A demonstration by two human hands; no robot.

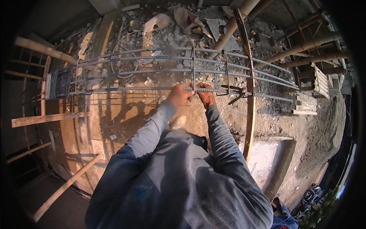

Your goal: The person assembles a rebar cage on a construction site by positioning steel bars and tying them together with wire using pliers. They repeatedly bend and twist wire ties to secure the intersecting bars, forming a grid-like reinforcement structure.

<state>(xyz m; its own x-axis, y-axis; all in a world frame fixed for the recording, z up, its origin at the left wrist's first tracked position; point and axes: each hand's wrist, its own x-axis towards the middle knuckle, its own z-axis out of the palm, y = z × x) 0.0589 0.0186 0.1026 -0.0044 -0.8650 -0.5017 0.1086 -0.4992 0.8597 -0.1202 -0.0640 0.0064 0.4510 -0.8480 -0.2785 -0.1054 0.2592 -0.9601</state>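
Several long ribbed rebars (133,89) run left to right in front of me as a cage. A square stirrup (193,68) goes round them at the middle, and a second stirrup (227,70) stands to its right. My left hand (179,95) is closed on the nearest rebar, just left of the middle stirrup. On that stirrup's other side, my right hand (206,96) has its fingers curled in at the same bar. Whatever its fingertips pinch, perhaps thin wire, is too small to see. Dark pincers (238,94) hang on the near bar, right of my hands.
More stirrups (57,84) are bunched at the cage's left end. A wooden plank (249,114) passes under the cage on the right. Bamboo poles (305,49) stand at both sides. Rubble (171,36) covers the ground beyond, and a concrete-edged pit (267,156) lies at lower right.
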